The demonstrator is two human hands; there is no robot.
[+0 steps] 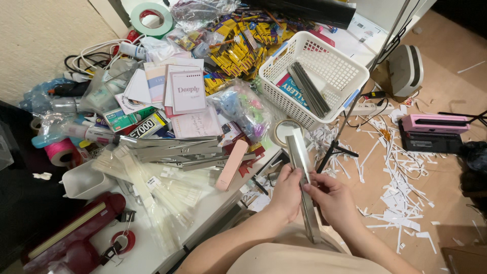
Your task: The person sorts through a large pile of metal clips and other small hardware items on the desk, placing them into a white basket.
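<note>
Metal strip: your left hand and right hand both closed on it, white basket at 12 o'clock.

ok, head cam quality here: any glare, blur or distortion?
Head view: sharp on both hands, left hand and right hand, no motion blur; bright glare along the metal strip they hold; wide-angle bending at the edges; left edge falls into dark shadow; white basket evenly lit.

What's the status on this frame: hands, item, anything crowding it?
Left hand and right hand both grip the long metal strip. Strip held over the table edge. Pink case and white basket nearby, not touching.
</note>
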